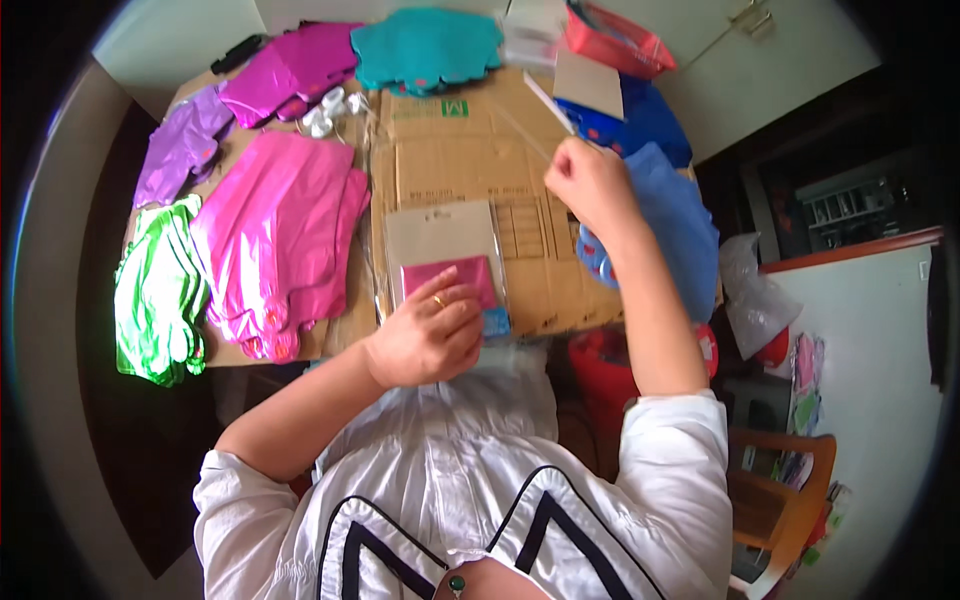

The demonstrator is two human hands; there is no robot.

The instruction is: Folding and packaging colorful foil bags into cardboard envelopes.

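Observation:
A clear plastic packet (486,240) lies flat at the near middle of the cardboard. Inside it are a grey card (430,232), a folded pink foil piece (475,275) and a small blue patch at the lower corner. My left hand (430,335) rests over the packet's lower part with its fingers loosely stretched across the pink foil. Raised to the right, my right hand (590,185) is closed, and a faint, blurred clear strip (525,133) runs from its fingers toward the upper left. A narrow white strip (548,103) shows just beyond the knuckles; whether the hand touches it I cannot tell.
Flat foil balloons surround the cardboard (430,160): pink (280,220), green (160,290), purple (185,145), magenta (290,70), teal (428,48) and blue (670,210). A red basket (615,40) stands at the back right beside a beige card stack (588,85). A wooden chair (815,470) is lower right.

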